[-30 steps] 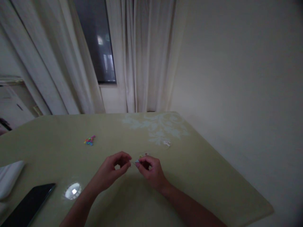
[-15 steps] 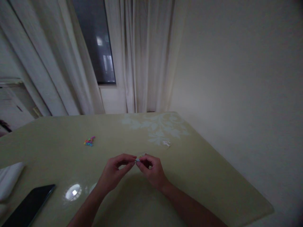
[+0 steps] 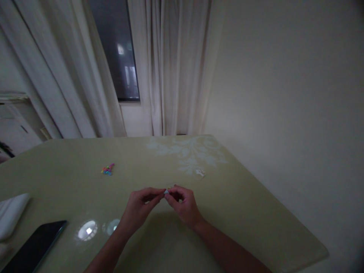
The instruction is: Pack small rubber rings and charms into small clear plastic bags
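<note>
My left hand (image 3: 142, 206) and my right hand (image 3: 184, 204) meet above the table, fingertips almost touching. Between them is a small pale piece (image 3: 166, 192), mostly hidden by the fingers and too small to name. The right thumb and forefinger pinch it, and a hint of yellow shows by the right fingertips. My left thumb and forefinger are pressed together at its left side. Farther off to the left lies a little heap of bright multicoloured pieces (image 3: 108, 169), like beads. Beyond my right hand rests a small white item (image 3: 200, 172) with a thin thread-like end.
The glossy greenish table (image 3: 244, 212) has a pale leaf pattern at its far side. A dark phone or tablet (image 3: 35, 244) lies at the near left, with a white object (image 3: 13, 216) behind it. A wall runs along the right; curtains (image 3: 182, 68) hang beyond.
My left thumb and forefinger have closed closer together and shifted slightly right, to the pale piece. My right hand stays almost in place.
</note>
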Motion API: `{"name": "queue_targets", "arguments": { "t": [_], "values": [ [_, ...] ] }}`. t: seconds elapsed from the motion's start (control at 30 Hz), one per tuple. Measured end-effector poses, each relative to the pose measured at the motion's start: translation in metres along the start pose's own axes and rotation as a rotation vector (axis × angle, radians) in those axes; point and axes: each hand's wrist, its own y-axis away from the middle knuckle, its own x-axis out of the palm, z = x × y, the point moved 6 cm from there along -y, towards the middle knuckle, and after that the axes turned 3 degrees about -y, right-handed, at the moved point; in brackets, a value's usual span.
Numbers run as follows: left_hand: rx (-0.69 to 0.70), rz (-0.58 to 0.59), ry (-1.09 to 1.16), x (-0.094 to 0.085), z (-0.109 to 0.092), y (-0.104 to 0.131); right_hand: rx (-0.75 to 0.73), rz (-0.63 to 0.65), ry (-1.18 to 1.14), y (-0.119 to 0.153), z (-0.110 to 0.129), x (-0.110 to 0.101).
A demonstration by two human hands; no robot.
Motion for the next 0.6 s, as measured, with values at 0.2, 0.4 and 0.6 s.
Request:
{"name": "queue_targets", "arguments": {
  "t": [0.2,0.4,0.6],
  "values": [
    [-0.062,-0.095,-0.074,-0.021,0.008,-0.005,-0.061,-0.102,0.14,-0.018,0.019,-0.033],
    [-0.209,-0.141,-0.839,-0.07,0.027,-0.01,-0.045,0.006,0.432,-0.036,0.021,-0.064],
    [-0.325,-0.027,-1.158,-0.084,0.056,-0.004,0.115,0.334,0.963,-0.029,0.001,-0.047]
  ]
}}
